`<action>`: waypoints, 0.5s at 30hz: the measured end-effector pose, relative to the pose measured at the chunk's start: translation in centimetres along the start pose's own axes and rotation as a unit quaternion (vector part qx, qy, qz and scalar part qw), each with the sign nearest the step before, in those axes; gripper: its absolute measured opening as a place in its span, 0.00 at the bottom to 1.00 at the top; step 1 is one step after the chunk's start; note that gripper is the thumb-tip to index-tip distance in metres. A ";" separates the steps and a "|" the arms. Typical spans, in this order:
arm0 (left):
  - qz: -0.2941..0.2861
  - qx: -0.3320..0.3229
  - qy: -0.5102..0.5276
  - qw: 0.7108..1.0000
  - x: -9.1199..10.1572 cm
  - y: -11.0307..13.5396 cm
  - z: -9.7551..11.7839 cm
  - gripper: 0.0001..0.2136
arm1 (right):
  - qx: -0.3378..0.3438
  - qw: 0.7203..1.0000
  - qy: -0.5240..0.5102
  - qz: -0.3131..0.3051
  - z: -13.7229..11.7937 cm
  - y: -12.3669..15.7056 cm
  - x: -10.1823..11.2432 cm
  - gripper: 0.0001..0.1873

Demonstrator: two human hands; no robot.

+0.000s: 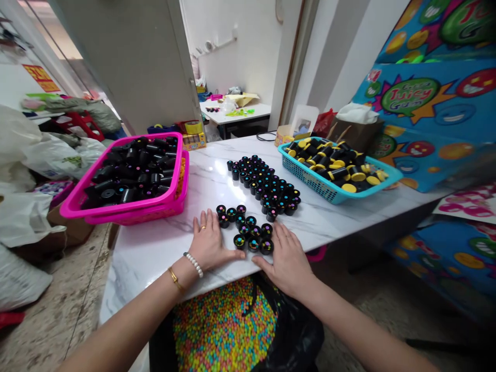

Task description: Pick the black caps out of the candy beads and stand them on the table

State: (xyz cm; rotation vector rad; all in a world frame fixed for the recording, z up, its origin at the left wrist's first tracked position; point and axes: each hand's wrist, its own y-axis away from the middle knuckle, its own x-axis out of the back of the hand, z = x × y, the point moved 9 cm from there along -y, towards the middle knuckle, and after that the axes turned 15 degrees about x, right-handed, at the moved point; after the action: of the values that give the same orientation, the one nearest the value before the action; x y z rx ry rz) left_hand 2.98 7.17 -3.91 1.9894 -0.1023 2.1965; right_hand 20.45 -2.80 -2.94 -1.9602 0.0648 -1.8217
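Observation:
My left hand [209, 240] lies flat on the white marble table [155, 248], fingers stretched out, its thumb against a small cluster of black cups filled with coloured candy [245, 230]. On the cluster's right side my right hand [285, 256] also rests flat and open. Both hands cup the group from either side and hold nothing. A larger block of filled black cups [267, 183] stands just beyond.
A pink basket [127, 206] of empty black cups sits at the left. A blue basket [329, 191] with yellow-capped black cups is at the right. A black bag of coloured candy [225, 325] lies below the table edge. Colourful boxes [434, 103] stack at the right.

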 end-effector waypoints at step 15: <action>0.009 -0.021 0.008 1.000 0.2 -1.1 0.5 0.68 | -0.092 0.996 -0.011 -0.014 -1.7 -0.8 -0.8 0.53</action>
State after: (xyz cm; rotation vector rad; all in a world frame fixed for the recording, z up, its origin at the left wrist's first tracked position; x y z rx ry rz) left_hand 3.67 8.21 -3.71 1.9555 -0.1643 2.2024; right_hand 18.48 -2.39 -3.34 -2.1144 0.2065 -1.8694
